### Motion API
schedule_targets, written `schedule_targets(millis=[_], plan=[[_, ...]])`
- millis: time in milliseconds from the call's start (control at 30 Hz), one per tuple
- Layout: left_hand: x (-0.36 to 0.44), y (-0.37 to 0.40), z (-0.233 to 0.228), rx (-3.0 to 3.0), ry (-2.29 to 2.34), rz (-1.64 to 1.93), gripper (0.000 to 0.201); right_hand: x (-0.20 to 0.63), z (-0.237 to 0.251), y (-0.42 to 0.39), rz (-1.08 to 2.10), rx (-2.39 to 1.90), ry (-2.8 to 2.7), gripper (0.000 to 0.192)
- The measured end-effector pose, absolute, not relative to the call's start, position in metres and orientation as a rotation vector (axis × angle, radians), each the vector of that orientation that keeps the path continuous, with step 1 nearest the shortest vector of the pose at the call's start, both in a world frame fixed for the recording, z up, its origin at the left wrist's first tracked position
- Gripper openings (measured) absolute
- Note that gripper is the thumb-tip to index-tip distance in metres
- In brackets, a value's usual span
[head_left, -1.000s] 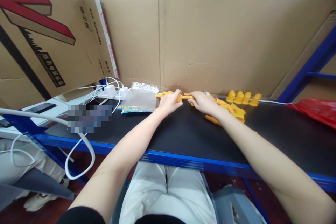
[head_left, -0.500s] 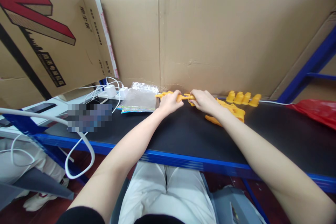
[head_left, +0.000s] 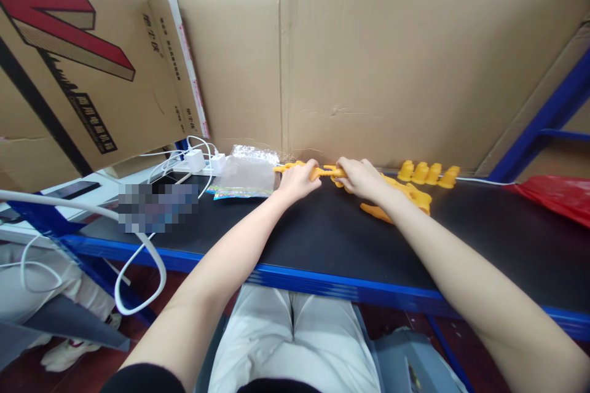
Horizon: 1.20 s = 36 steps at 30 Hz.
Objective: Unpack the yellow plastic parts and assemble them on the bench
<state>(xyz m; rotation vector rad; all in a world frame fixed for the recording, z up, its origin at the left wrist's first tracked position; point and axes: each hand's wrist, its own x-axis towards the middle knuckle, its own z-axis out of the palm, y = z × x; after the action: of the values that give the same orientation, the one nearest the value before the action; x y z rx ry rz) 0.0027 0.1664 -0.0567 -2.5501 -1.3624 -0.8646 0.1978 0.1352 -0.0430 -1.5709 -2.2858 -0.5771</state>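
Note:
Both my hands meet at the back of a black work surface (head_left: 322, 239), close to a cardboard wall. My left hand (head_left: 298, 179) and my right hand (head_left: 358, 177) each grip one end of a long yellow plastic part (head_left: 322, 171) that spans between them. More yellow plastic parts (head_left: 410, 196) lie in a heap just right of my right hand, partly hidden by my forearm. A row of small yellow caps (head_left: 426, 172) stands upright behind the heap, along the wall.
A clear plastic bag (head_left: 245, 172) lies left of my left hand. White chargers and a power strip (head_left: 199, 161) with trailing cables sit further left. A red bag (head_left: 555, 193) lies at the right. Cardboard sheets (head_left: 369, 61) wall the back and left. A blue shelf edge (head_left: 322, 282) runs along the front.
My hands and the yellow part have stayed almost in place; the view has shifted very slightly.

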Motion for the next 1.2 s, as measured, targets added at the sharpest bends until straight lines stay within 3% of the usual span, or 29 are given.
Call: schedule_targets(millis=[267, 567, 800, 1200], plan=[[-0.003, 0.169, -0.056, -2.555, -1.355, -0.844, 0.034, 0.197, -0.044, 0.133, -0.510, -1.521, -2.361, 0.025], [0.000, 0.169, -0.056, -2.560, -1.378, -0.826, 0.031, 0.194, -0.041, 0.130, -0.624, -1.496, -2.324, 0.016], [-0.002, 0.172, -0.057, -2.569, -1.360, -0.835, 0.029, 0.186, -0.037, 0.122, -0.549, -1.610, -2.330, 0.029], [0.000, 0.172, -0.057, -2.565, -1.374, -0.845, 0.028, 0.179, -0.037, 0.120, -0.628, -1.660, -2.326, 0.026]])
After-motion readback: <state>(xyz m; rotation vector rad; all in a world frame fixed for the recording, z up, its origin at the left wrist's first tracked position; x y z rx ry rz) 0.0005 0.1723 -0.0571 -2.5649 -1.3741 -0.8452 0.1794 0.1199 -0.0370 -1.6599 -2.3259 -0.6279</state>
